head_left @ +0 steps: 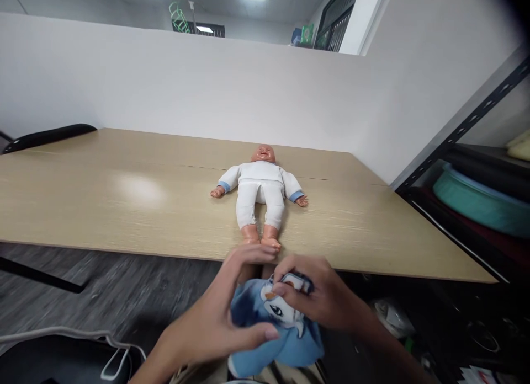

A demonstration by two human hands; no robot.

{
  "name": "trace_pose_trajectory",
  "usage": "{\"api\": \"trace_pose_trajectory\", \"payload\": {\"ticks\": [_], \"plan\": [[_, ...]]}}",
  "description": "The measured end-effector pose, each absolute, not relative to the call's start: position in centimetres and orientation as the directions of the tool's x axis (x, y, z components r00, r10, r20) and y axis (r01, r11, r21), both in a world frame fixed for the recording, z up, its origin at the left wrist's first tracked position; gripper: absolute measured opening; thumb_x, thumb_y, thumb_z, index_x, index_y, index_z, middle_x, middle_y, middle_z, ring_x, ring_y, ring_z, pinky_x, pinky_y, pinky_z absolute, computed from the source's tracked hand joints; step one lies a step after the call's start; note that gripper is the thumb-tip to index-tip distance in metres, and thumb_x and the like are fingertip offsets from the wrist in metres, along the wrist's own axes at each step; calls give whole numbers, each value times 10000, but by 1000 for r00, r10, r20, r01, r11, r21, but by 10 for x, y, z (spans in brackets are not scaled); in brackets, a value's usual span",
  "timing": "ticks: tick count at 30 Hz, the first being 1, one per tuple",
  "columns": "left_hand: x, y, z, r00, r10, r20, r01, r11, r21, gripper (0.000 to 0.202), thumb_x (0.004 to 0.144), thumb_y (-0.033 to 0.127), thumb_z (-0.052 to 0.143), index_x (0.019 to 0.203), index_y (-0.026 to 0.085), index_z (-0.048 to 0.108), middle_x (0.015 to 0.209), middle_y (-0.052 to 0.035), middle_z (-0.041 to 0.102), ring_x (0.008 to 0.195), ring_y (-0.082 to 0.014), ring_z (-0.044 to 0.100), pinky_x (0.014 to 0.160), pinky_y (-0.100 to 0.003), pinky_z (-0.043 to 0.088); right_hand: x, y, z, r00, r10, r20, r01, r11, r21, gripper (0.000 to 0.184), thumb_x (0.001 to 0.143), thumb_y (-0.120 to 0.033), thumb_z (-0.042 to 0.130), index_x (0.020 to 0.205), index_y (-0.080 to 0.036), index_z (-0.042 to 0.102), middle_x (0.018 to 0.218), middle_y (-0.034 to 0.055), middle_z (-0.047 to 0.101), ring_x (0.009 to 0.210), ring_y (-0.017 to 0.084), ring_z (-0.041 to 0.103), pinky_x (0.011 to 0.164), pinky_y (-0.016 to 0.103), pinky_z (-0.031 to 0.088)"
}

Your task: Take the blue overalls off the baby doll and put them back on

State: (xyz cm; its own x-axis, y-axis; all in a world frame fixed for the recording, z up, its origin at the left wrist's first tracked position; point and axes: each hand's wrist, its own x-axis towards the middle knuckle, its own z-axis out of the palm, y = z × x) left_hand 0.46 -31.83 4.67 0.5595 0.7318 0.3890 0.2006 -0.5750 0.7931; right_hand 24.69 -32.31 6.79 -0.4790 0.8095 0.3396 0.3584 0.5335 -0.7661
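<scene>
A blue garment (256, 351) with a white cartoon animal face on it hangs bunched over my lap, just below the table's front edge. My right hand (314, 290) is closed on its upper part, thumb and fingers pinching the cloth beside the printed face. On the other side my left hand (223, 307) is spread, with the thumb apart from the fingers and the cloth between them. A baby doll (260, 193) in a white top and white trousers with blue cuffs lies on its back on the table, arms out, bare feet towards me.
The light wooden table (124, 207) runs along a white partition (207, 91). To the right, a metal-framed shelf (467, 119) holds a teal round container (484, 202). A black bag or seat with a white cable (62, 333) is at lower left.
</scene>
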Motion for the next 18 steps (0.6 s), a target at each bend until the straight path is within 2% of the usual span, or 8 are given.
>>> {"api": "trace_pose_trajectory", "payload": {"ticks": [1, 3, 5, 7, 9, 11, 14, 18], "plan": [[11, -305, 58, 617, 716, 328, 132, -505, 853, 769, 824, 419, 886, 1495, 357, 515, 1465, -95, 632, 1324, -334, 627, 1096, -470, 561, 245, -314, 85, -510, 748, 424, 326, 625, -710, 75, 1008, -313, 694, 990, -240, 694, 901, -16, 767, 813, 145, 714, 804, 255, 542], [24, -277, 79, 723, 609, 325, 1, -472, 882, 528, 807, 418, 897, 1277, 282, 698, 1186, -65, 746, 1084, -294, 717, 931, -400, 617, 242, -297, 115, -533, 630, 565, 288, 763, -579, 67, 975, -305, 756, 998, -260, 712, 886, -26, 743, 819, 147, 690, 815, 261, 539], [33, -254, 95, 764, 518, 384, -119, -471, 874, 324, 818, 404, 882, 1029, 188, 762, 932, -41, 739, 874, -232, 711, 787, -324, 605, 244, -281, 134, -476, 556, 682, 260, 830, -494, 223, 918, -345, 828, 1095, -277, 712, 994, 3, 728, 953, 189, 683, 914, 308, 540], [39, -238, 109, 719, 540, 438, -190, -454, 870, 273, 838, 376, 865, 953, 153, 757, 843, -33, 713, 781, -193, 681, 705, -277, 578, 253, -271, 141, -390, 583, 712, 237, 811, -535, 481, 879, -463, 857, 1285, -308, 650, 1258, 54, 681, 1217, 263, 629, 1074, 390, 502], [41, -226, 119, 602, 626, 496, -218, -469, 856, 266, 840, 352, 870, 988, 159, 764, 877, -42, 729, 812, -199, 689, 723, -278, 585, 268, -264, 139, -359, 680, 639, 204, 725, -657, 706, 865, -605, 827, 1455, -353, 530, 1497, 76, 559, 1394, 312, 528, 1161, 448, 459], [40, -214, 125, 489, 668, 560, -230, -521, 822, 277, 815, 340, 896, 1003, 175, 775, 937, -51, 753, 881, -219, 705, 796, -296, 599, 286, -259, 132, -430, 763, 482, 212, 604, -768, 806, 868, -652, 800, 1542, -382, 452, 1581, 78, 501, 1410, 324, 526, 1166, 461, 468], [37, -194, 131, 445, 649, 617, -267, -562, 783, 310, 766, 329, 933, 985, 187, 767, 939, -44, 755, 848, -202, 700, 777, -276, 596, 303, -248, 123, -532, 804, 264, 325, 482, -814, 888, 863, -563, 847, 1612, -363, 413, 1594, 100, 517, 1402, 348, 546, 1194, 506, 449], [36, -166, 141, 487, 621, 614, -284, -552, 784, 384, 732, 295, 959, 1032, 202, 739, 911, -27, 733, 790, -168, 678, 712, -234, 573, 298, -220, 131, -588, 783, 201, 320, 453, -832, 887, 829, -506, 893, 1589, -295, 488, 1544, 111, 580, 1407, 366, 544, 1213, 517, 426]]}}
